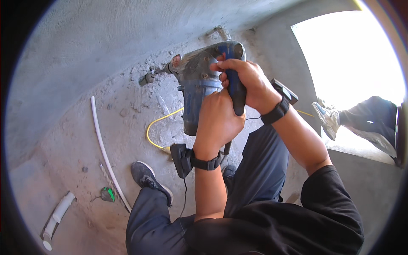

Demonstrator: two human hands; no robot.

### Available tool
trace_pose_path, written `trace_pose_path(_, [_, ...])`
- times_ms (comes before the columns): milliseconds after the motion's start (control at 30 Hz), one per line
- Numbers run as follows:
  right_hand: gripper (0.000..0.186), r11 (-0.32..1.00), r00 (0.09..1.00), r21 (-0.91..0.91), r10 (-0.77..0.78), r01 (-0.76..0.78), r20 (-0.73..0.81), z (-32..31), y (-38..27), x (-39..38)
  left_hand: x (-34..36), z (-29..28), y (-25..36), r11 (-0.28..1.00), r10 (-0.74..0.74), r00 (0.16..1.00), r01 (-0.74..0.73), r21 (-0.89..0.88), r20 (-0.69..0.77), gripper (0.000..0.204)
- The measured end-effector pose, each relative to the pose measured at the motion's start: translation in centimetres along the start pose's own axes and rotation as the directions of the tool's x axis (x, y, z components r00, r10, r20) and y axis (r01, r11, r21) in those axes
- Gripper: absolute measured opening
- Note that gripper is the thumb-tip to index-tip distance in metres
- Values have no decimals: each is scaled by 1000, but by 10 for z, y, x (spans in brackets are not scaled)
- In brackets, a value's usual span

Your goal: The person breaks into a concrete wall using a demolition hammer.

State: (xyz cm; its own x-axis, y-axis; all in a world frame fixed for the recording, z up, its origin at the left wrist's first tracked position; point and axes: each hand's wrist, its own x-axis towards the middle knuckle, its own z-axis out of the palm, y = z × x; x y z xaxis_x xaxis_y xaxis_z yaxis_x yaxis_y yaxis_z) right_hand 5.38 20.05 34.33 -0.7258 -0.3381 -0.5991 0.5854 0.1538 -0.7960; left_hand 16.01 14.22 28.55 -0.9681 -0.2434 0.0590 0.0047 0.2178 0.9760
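Note:
Both of my hands grip a blue and dark grey demolition hammer (199,89) by its rear handle. My right hand (253,83) is wrapped around the handle's upper part, thumb across it. Lower down, my left hand (217,119) is closed at the handle's bottom end, its fingertips mostly hidden. The dusty tool points left, and its bit (160,71) reaches a broken hole (146,79) where the rough wall meets the floor. Whether the bit tip touches the material cannot be made out.
Crumbled rubble (136,100) lies along the wall base. A yellow cord (148,129) loops beneath the tool. On the left are a long white pipe (101,140), a short pipe (59,212) and a green-and-dark object (107,194). Another person's shoe (328,120) rests by the bright opening.

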Motion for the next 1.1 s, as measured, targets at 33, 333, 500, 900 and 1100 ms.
trace_pose_path(33, [18,1000,1000,0,-4,4,-5,-2,-4,4,5,0,2,999,-29,999,29,16,13,22])
trace_pose_path(333, [20,999,999,-32,-8,7,-45,-29,10,3,1,38,-7,998,-32,999,33,53,-13,17])
trace_pose_path(500, [33,969,1000,-248,-22,24,9,-40,14,7,-1,82,-28,998,61,974,-57,27,-220,12])
trace_pose_path(900, [34,989,991,-135,-38,56,131,-53,4,25,19,68,-15,999,-34,988,32,-15,-150,15])
trace_pose_path(1100, [36,952,989,-298,-34,77,146,-57,9,22,12,105,-40,995,100,948,-94,33,-303,15])
